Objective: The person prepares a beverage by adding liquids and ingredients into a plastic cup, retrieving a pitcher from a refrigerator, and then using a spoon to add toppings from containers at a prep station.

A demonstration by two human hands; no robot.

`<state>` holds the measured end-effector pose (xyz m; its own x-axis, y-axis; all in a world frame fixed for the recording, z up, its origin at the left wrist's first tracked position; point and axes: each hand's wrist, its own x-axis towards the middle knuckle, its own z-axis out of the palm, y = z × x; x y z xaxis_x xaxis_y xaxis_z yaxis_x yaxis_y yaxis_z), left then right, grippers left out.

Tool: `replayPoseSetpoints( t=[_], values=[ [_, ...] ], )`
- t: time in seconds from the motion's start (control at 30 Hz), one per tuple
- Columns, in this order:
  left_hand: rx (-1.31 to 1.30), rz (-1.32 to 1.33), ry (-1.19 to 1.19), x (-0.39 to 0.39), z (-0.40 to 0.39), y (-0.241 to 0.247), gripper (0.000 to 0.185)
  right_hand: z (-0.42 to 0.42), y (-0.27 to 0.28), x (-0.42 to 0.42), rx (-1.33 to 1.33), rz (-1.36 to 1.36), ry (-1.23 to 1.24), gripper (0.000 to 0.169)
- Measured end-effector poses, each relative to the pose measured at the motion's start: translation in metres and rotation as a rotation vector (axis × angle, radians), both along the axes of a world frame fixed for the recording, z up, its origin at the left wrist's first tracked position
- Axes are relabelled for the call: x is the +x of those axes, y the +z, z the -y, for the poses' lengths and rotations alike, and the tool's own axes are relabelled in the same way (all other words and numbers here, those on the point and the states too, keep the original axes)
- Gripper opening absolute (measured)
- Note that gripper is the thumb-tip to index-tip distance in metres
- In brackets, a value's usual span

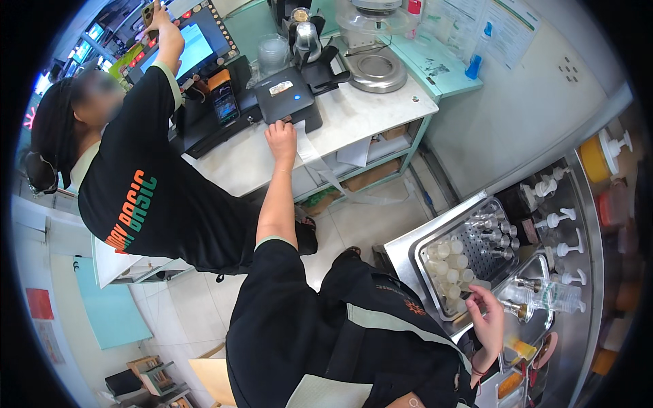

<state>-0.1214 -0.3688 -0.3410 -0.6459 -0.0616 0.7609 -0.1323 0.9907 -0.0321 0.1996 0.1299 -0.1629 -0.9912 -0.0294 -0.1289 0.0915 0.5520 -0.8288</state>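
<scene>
My left hand (pixel 281 139) reaches to the front edge of a black label printer (pixel 288 97) on the white counter, its fingers at the slot; whether they grip anything is not plain. A long strip of white backing paper (pixel 326 171) hangs from beside that hand down to the floor. My right hand (pixel 487 319) hovers at the corner of a perforated steel tray (pixel 464 239), its fingers near small translucent cups (pixel 449 262) standing there. Small clear shot glasses (pixel 494 234) stand in the tray's far part. Near the right hand lie metal jiggers (pixel 516 307) and clear plastic cups (pixel 558 296).
A co-worker in black (pixel 153 194) stands at the left, arm raised with a phone (pixel 148 15). A monitor (pixel 196 48), a phone on a stand (pixel 224 102) and a cup sealing machine (pixel 375 66) are on the counter. Pump bottles (pixel 569 249) line the right side.
</scene>
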Motion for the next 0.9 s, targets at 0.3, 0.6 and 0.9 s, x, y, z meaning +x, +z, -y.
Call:
replayPoseSetpoints(
  t=[0.3,0.6,0.9],
  values=[
    [0.48,0.226,-0.505,0.064,-0.096,0.017,0.01,0.033,-0.022,-0.029,-0.146,-0.02,0.107,0.028],
    [0.866,0.875,-1.341,0.172,-0.215,0.147,0.026,0.093,-0.047,-0.094,-0.469,-0.198,-0.02,0.012],
    [0.999,0.91,-1.315,0.121,-0.154,0.153,0.018,0.134,-0.047,-0.142,-0.59,-0.099,-0.009,0.018]
  ],
)
